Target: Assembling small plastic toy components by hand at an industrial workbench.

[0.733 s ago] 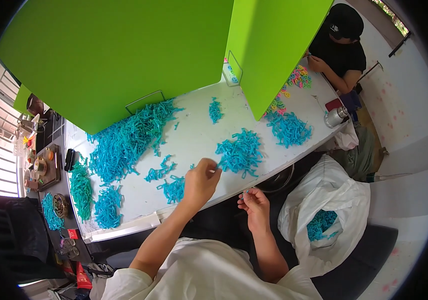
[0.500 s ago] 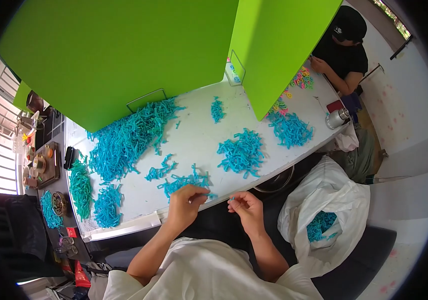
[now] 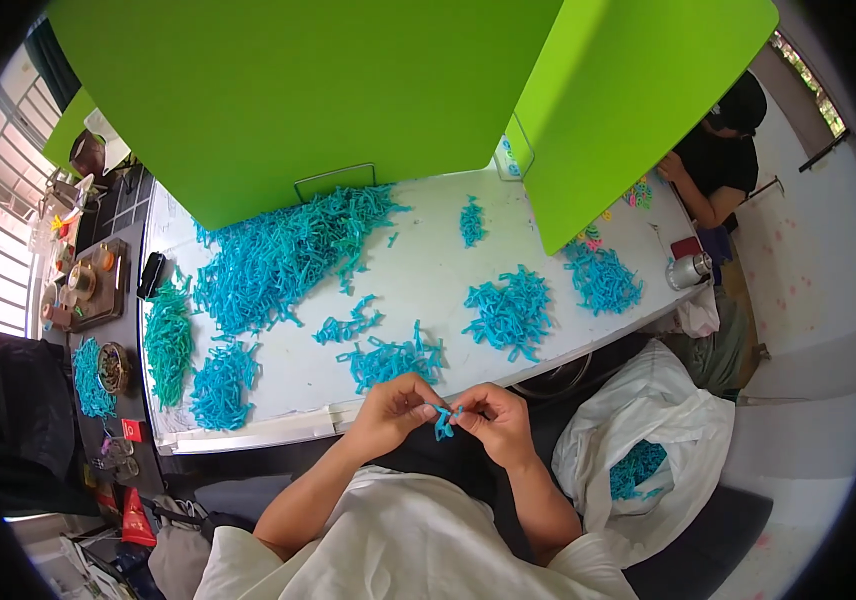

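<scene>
Close to the table's front edge, my left hand (image 3: 395, 416) pinches a small blue plastic link piece (image 3: 443, 428) that hangs from the fingertips. My right hand (image 3: 500, 426) is closed too, thumb against forefinger, with a bit of blue plastic showing at its tips. The fingertips of both hands nearly meet around these pieces, and how they join is too small to tell. Just beyond my left hand lies a loose heap of the same blue pieces (image 3: 398, 362). A second heap (image 3: 510, 312) sits farther right.
A large blue-green pile (image 3: 283, 262) lies against the green partition (image 3: 298, 90) on the white table (image 3: 428, 270). At right, a white sack (image 3: 688, 430) holds more blue pieces. A metal flask (image 3: 688, 271) stands near the right edge; a co-worker (image 3: 718, 160) sits beyond.
My hands have come together, and the blue piece now hangs between them; my left hand has left the near heap. The whole view has shifted, with table things appearing farther right.
</scene>
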A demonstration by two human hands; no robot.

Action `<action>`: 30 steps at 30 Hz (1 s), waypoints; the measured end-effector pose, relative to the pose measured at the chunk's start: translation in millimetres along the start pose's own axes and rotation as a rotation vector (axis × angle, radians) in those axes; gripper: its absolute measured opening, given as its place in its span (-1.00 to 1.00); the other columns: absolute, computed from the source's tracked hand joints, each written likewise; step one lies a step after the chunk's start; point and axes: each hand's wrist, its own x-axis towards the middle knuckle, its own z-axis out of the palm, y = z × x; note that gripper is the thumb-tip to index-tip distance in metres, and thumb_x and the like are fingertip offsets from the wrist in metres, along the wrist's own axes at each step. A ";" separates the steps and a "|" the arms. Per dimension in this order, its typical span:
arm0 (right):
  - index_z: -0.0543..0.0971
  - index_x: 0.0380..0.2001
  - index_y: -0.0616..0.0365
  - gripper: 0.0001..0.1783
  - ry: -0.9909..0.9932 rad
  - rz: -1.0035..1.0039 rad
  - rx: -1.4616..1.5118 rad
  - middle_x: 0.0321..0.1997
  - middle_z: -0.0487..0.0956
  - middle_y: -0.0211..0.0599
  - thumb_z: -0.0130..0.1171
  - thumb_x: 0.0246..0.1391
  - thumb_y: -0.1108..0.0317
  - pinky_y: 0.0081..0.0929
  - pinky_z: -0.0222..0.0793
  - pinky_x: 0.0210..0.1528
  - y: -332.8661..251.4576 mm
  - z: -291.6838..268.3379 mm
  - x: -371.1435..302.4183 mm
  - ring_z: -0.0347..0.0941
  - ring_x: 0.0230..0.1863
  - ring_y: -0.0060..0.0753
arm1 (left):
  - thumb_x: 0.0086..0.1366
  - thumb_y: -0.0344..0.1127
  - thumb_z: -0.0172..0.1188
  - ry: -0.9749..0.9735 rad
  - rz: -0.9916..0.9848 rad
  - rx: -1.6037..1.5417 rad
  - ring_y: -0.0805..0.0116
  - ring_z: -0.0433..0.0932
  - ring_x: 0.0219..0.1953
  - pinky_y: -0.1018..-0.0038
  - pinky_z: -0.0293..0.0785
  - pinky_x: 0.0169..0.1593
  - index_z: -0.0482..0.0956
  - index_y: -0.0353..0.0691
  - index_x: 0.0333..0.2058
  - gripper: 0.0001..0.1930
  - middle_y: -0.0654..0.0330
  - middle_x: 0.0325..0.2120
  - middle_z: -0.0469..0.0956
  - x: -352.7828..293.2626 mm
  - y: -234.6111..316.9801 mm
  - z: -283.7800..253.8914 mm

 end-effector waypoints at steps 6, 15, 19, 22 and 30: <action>0.62 -0.21 0.27 -0.87 -0.048 -0.007 0.032 -0.28 0.67 -0.36 0.33 0.18 0.53 -0.61 0.50 -0.15 4.8 4.7 1.7 0.58 -0.23 -0.61 | 0.43 -0.50 0.20 -0.049 -0.100 -0.090 0.49 0.63 -0.33 0.54 0.56 -0.26 0.53 -0.32 -0.21 -0.96 0.14 -0.31 0.68 -3.6 -5.3 -4.5; 0.59 -0.22 0.22 -0.81 -0.081 0.095 0.194 -0.29 0.65 -0.33 0.39 0.17 0.43 -0.63 0.49 -0.25 5.3 -0.1 0.7 0.60 -0.28 -0.56 | 0.40 -0.57 0.20 -0.061 -0.113 -0.096 0.50 0.63 -0.33 0.57 0.53 -0.29 0.52 -0.31 -0.25 -0.95 0.13 -0.34 0.69 -3.5 -3.1 -3.0; 0.59 -0.22 0.23 -0.81 -0.087 0.084 0.134 -0.32 0.64 -0.35 0.38 0.19 0.40 -0.63 0.48 -0.26 0.2 1.2 0.8 0.59 -0.32 -0.58 | 0.38 -0.58 0.22 -0.027 -0.129 -0.072 0.54 0.60 -0.37 0.58 0.49 -0.32 0.54 -0.31 -0.29 -0.94 0.17 -0.38 0.67 -5.4 -0.1 0.7; 0.59 -0.22 0.23 -0.88 -0.139 0.134 0.125 -0.31 0.64 -0.40 0.30 0.18 0.54 -0.65 0.48 -0.24 -8.8 -1.5 3.6 0.58 -0.30 -0.63 | 0.35 -0.61 0.23 -0.023 -0.143 -0.019 0.57 0.55 -0.43 0.59 0.44 -0.37 0.55 -0.31 -0.32 -0.92 0.21 -0.43 0.64 -6.6 4.1 2.3; 0.55 -0.34 0.17 -0.86 -0.238 0.370 0.062 -0.43 0.57 -0.45 0.23 0.04 0.63 -0.65 0.37 -0.36 -13.1 -4.2 15.4 0.49 -0.42 -0.65 | 0.28 -0.70 0.17 -0.007 -0.182 0.151 0.60 0.50 -0.50 0.58 0.39 -0.45 0.54 -0.31 -0.38 -0.86 0.27 -0.51 0.59 -8.2 -3.3 6.1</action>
